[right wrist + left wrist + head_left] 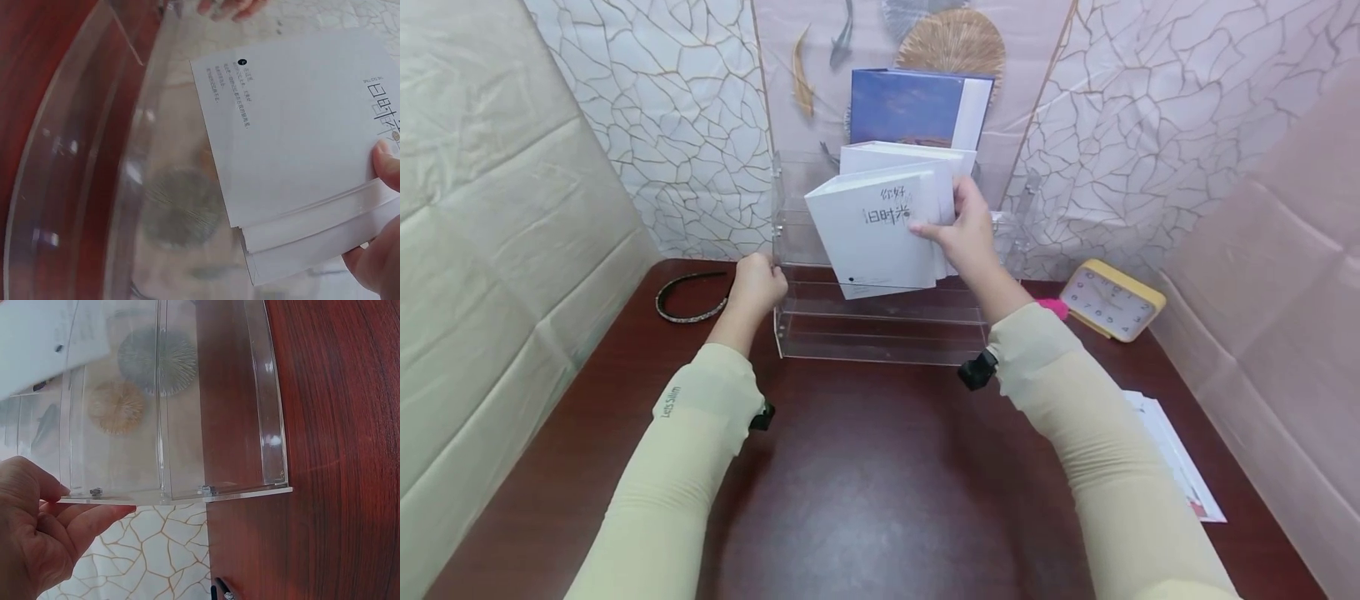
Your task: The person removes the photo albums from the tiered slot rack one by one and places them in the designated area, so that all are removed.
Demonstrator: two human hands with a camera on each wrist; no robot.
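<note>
White book (874, 250), tilted at the upper part of the clear rack (880, 342), reads stiff, smooth, probably heavyish to me, so I'd take its side edge, where the right hand (964, 233) pinches it while the left hand (758, 283) pinches the rack's side.

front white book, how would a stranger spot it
On the table stands a clear rack. There the right hand grips a tilted white book. Frontmost place and dark lettering set it apart from another white book and a blue book behind.
</note>
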